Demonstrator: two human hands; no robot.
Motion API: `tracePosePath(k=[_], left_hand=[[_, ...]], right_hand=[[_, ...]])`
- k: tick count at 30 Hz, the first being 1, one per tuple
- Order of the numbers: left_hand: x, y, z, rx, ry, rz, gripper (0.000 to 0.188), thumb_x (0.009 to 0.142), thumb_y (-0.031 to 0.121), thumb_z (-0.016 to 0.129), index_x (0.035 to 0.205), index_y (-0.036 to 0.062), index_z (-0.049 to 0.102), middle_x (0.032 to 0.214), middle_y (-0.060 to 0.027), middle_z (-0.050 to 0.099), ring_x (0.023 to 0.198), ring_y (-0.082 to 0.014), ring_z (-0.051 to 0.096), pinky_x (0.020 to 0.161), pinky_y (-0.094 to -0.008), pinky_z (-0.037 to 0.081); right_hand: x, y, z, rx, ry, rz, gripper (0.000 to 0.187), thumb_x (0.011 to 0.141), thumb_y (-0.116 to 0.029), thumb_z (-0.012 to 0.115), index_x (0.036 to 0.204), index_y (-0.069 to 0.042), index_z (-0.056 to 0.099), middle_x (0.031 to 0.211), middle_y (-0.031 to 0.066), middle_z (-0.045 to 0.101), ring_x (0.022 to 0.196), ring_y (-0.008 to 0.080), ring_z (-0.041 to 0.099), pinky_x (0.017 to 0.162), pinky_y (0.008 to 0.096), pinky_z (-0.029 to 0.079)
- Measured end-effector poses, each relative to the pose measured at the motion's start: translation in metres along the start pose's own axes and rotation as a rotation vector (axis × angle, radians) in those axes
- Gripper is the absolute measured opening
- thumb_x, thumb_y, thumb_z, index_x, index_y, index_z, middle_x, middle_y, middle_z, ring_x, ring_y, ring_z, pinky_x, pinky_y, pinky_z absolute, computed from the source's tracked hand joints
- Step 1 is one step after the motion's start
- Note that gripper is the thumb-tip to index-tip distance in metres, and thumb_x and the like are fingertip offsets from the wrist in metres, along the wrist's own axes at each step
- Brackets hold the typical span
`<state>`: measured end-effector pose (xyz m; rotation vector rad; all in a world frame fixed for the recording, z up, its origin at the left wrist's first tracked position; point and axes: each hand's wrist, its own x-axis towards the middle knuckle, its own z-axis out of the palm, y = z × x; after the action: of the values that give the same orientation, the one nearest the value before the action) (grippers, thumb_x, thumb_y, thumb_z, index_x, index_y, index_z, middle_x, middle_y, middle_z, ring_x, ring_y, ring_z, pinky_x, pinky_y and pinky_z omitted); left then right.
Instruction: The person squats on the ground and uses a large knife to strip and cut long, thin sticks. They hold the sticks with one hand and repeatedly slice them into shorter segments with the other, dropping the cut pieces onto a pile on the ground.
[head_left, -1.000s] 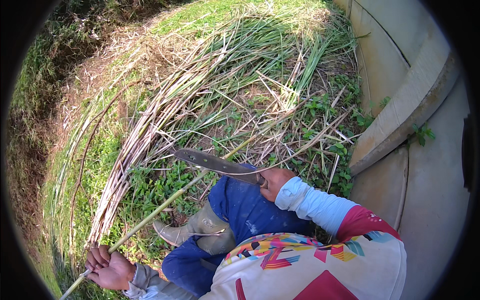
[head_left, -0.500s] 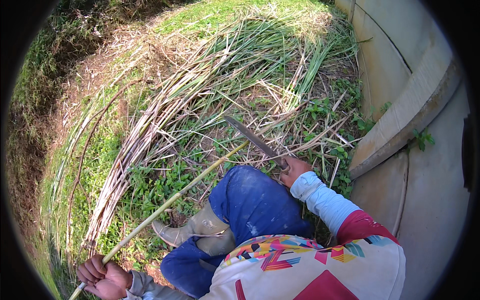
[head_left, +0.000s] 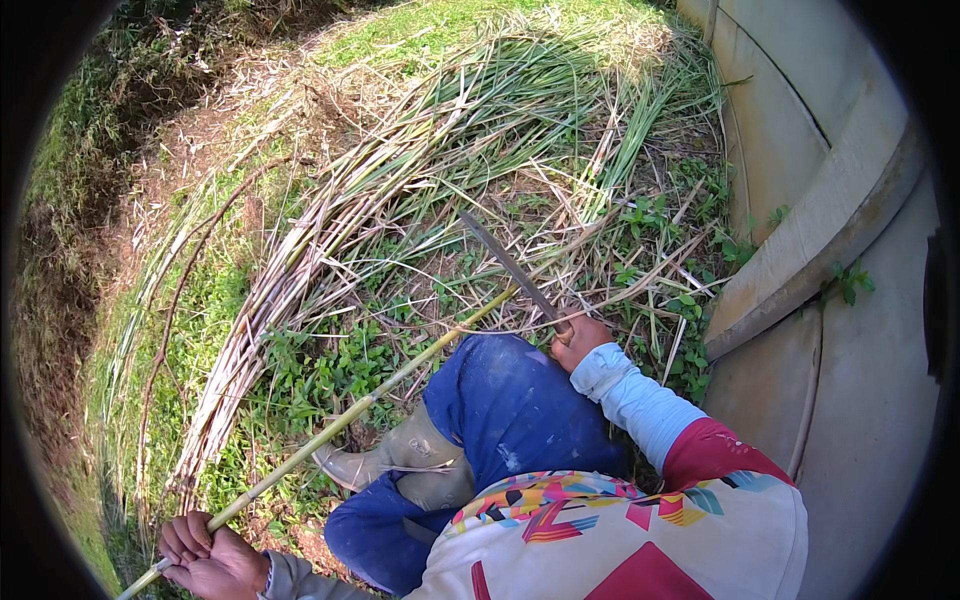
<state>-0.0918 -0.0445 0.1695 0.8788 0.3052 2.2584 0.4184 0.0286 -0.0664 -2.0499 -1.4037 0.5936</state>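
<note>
A long greenish-yellow cane stalk [head_left: 365, 403] slants from the lower left up toward the middle. My left hand [head_left: 215, 560] is wrapped round its lower part, with the stalk's end reaching past the fist. My right hand [head_left: 584, 341] is closed round the handle of a machete [head_left: 511, 266], its dark blade pointing up and left. The blade lies across or just above the stalk's far end; whether they touch I cannot tell. Beyond it is spread a large pile of cut cane stalks [head_left: 275, 285] with long green leaves [head_left: 510, 95].
A curved, stained pale wall [head_left: 780, 130] with a sloping concrete rib [head_left: 815, 235] rises on the right. My bent knee [head_left: 500, 400] in blue trousers and a muddy boot [head_left: 415, 455] are close under the stalk. A thin brown vine [head_left: 185, 280] runs along the left.
My right hand has shifted slightly left with the machete, whose blade is now tilted more steeply. The stalk's far end has moved a little to the right. My left hand keeps its grip.
</note>
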Motion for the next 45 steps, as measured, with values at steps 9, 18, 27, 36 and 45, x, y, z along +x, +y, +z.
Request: tracePosePath(k=[9, 18, 27, 36, 45], left_hand=[[0.006, -0.004, 0.002, -0.013, -0.003, -0.004, 0.059, 0.108, 0.056, 0.019, 0.073, 0.0108, 0.033, 0.066, -0.003, 0.027, 0.056, -0.0157, 0.024, 0.055, -0.0319, 0.027], [0.01, -0.014, -0.014, -0.109, -0.274, -0.107, 0.064, 0.105, 0.063, 0.014, 0.071, 0.0107, 0.032, 0.07, -0.0046, 0.031, 0.064, -0.0187, 0.031, 0.064, -0.0348, 0.03], [0.005, -0.02, -0.024, -0.004, 0.214, -0.041, 0.073, 0.1, 0.072, 0.017, 0.07, 0.0094, 0.037, 0.069, -0.0052, 0.032, 0.062, -0.0183, 0.031, 0.06, -0.0353, 0.028], [0.015, 0.011, -0.06, -0.224, -0.017, -0.065, 0.074, 0.099, 0.076, 0.017, 0.067, 0.0117, 0.036, 0.063, -0.0018, 0.03, 0.053, -0.0144, 0.025, 0.052, -0.0307, 0.023], [0.005, 0.001, -0.04, -0.259, 0.153, -0.066, 0.058, 0.101, 0.061, 0.033, 0.068, 0.0138, 0.041, 0.061, 0.0006, 0.031, 0.051, -0.0136, 0.025, 0.049, -0.0298, 0.023]], right_hand=[[0.034, 0.037, -0.003, -0.101, -0.036, 0.222, 0.044, 0.079, -0.023, 0.073, 0.12, -0.008, 0.064, 0.109, 0.0209, 0.071, 0.103, 0.0402, 0.068, 0.092, 0.0466, 0.056], [-0.001, -0.01, -0.02, -0.06, -0.054, -0.139, 0.039, 0.076, -0.021, 0.075, 0.111, -0.006, 0.066, 0.09, 0.0182, 0.071, 0.087, 0.0396, 0.069, 0.079, 0.0465, 0.057], [-0.015, -0.04, -0.023, -0.04, 0.022, -0.52, 0.046, 0.073, -0.019, 0.076, 0.116, -0.01, 0.064, 0.087, 0.0184, 0.069, 0.083, 0.0401, 0.069, 0.074, 0.0475, 0.057], [0.016, -0.01, -0.035, -0.147, -0.101, -0.133, 0.036, 0.078, -0.021, 0.072, 0.11, -0.007, 0.065, 0.094, 0.0208, 0.07, 0.09, 0.0413, 0.068, 0.083, 0.0478, 0.055], [0.044, 0.071, -0.054, -0.099, 0.026, 0.319, 0.042, 0.077, -0.027, 0.077, 0.112, -0.006, 0.067, 0.097, 0.0199, 0.072, 0.094, 0.0392, 0.07, 0.087, 0.0452, 0.056]])
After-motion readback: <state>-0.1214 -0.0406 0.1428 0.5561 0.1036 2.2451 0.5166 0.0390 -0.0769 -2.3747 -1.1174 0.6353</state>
